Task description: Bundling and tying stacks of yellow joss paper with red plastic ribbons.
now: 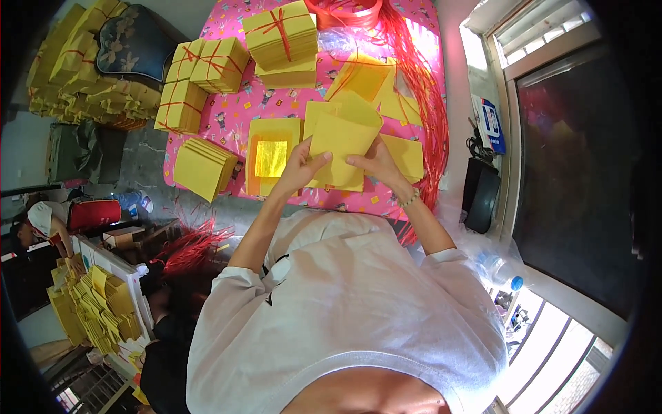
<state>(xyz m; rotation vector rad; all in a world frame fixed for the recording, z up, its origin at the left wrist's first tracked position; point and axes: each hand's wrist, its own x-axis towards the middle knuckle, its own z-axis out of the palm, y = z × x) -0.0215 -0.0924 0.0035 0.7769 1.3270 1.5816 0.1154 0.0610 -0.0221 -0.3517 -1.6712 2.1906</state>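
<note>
Between my two hands is a sheaf of yellow paper sheets (343, 134), its top sheets curling up at the right. My left hand (301, 165) closes on the sheaf's left edge, thumb on the front. On the right edge, my right hand (378, 163) grips it the same way, its thumb over the front and its fingers partly hidden behind. Left of the sheaf lies a yellow stack with a shiny gold square (272, 159) on top. More yellow paper (403, 157) rests just right of my right hand, partly covered by it.
A pink patterned table cover (227, 131) lies under everything. Bundles tied with red string (279, 34) stand at the back, and a loose yellow stack (204, 168) at the left. Long red strings (433, 131) hang down the right side. A water bottle (500, 272) lies by the window.
</note>
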